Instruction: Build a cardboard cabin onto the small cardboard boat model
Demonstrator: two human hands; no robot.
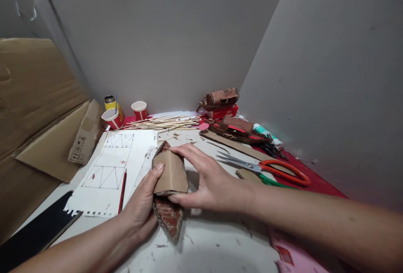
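The boat hull (168, 217) is located over the middle of the table (220, 239), pointed end towards the near edge; contact with the tabletop cannot be determined. A bent cardboard cover (171, 173) straddles its midsection. The left hand (143, 201) grips the hull's left side, thumb on the cover, other fingers largely hidden. The right hand (203, 176) spans the cover lengthwise, thumb at the near rim, fingertips at the far one. Excess squeeze from this hand could crease the cover; uneven pressure could skew it on the hull. If the left grip loosens, the hull may twist beneath it. Just beyond the right forearm, towards the table's right edge, lie scissors (262, 167) with parted blades: a sideways elbow movement could knock them. On the left side, the pencil (123, 191) on the drawing sheet (105, 157) could roll if the left wrist brushes it.
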